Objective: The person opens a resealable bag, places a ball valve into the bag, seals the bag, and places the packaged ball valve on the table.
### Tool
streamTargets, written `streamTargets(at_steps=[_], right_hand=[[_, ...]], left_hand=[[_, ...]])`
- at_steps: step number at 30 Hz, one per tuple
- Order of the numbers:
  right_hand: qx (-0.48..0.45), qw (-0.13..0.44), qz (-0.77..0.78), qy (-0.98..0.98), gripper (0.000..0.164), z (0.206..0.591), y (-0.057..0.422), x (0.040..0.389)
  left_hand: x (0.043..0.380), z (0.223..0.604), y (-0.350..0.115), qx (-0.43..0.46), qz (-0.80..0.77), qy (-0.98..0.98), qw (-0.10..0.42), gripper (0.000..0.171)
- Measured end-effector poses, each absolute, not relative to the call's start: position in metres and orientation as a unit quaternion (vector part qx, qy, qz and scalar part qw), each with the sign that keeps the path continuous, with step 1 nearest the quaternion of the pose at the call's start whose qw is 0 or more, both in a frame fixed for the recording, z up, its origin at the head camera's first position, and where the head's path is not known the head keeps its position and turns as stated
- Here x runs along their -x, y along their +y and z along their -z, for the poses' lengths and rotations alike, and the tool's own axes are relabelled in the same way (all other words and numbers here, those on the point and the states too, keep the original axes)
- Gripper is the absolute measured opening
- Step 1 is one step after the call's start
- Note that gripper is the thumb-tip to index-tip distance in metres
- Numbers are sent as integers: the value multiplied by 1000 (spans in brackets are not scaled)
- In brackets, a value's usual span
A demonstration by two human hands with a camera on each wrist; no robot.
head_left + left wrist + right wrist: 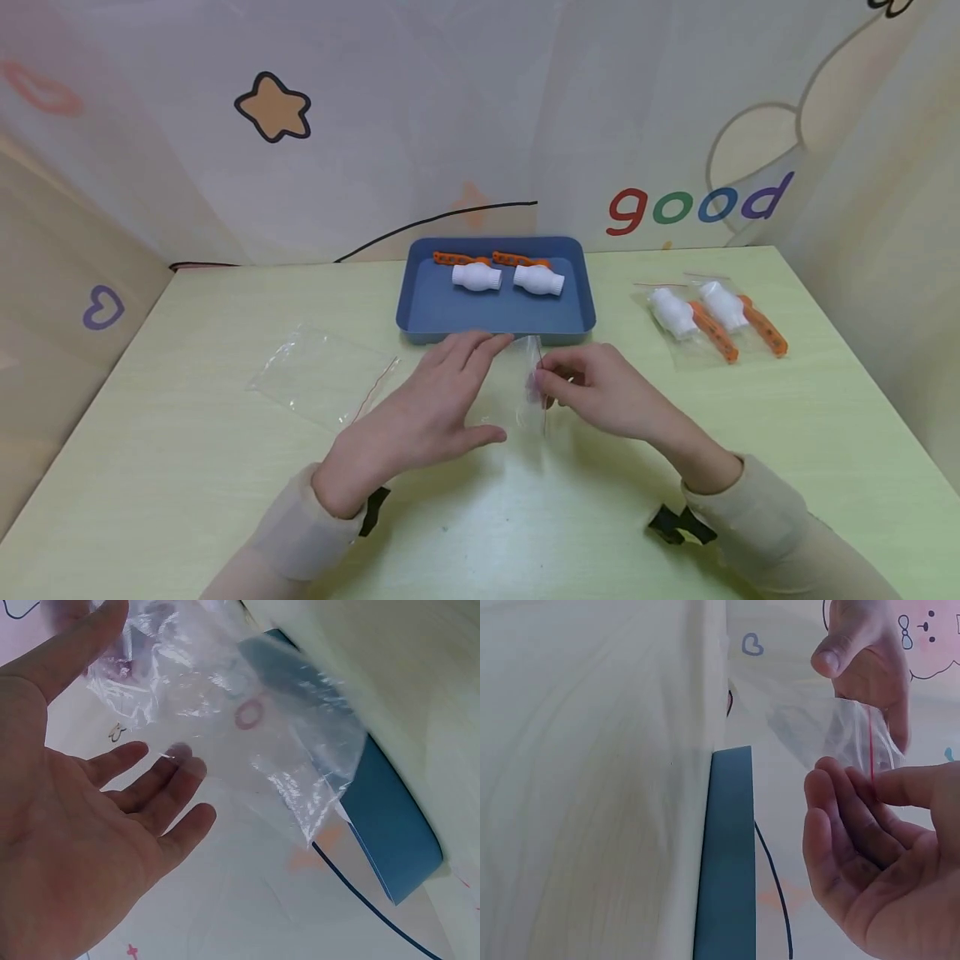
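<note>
My right hand (596,387) pinches a clear zip bag (840,739) between thumb and fingers, at the edge with the red seal line. The bag hangs in front of the tray, thin and see-through. My left hand (431,400) is beside it on the left, fingers extended and thumb spread apart. In the left wrist view the bag (217,697) spreads just beyond the left fingers (184,825), which are not curled round it. A second clear zip bag (318,375) lies flat on the table at left, its red seal line toward the left forearm.
A blue tray (495,315) at the back holds two white ribbed pieces (477,277) and two orange strips (459,258) with holes. At right lie two filled bags (686,321), each with a white piece and an orange strip. A printed cloth (450,108) hangs behind the table.
</note>
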State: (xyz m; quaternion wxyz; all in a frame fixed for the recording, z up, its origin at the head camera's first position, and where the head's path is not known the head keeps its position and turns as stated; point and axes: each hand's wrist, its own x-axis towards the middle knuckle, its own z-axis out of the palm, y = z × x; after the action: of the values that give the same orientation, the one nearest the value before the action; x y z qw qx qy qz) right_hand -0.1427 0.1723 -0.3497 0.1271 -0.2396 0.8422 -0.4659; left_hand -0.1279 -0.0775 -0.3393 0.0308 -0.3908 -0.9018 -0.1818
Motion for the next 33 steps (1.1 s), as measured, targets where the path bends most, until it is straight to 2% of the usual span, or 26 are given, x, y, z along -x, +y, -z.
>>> streamTargets(at_steps=[9,16,19,23,26,29,33], right_hand=[[232,144,526,806,19,347,177,144],[228,149,539,797,17,347,176,144],[210,122,530,813,16,348,174,143],[189,38,497,846,20,350,172,141],[187,-11,486,854,17,350,171,139],[200,-14,498,844,11,349,171,138],[206,25,533,820,14,347,170,139]], left_hand=[[130,341,-80,369,163,-914,43,112],[133,343,-81,375,142,-914,61,103],[133,344,-82,378,130,-914,70,99],[133,344,-83,374,119,-917,74,96],[133,344,-83,373,113,-918,76,95],[133,344,-83,372,106,-919,78,94],[133,344,-83,369,98,-921,80,93]])
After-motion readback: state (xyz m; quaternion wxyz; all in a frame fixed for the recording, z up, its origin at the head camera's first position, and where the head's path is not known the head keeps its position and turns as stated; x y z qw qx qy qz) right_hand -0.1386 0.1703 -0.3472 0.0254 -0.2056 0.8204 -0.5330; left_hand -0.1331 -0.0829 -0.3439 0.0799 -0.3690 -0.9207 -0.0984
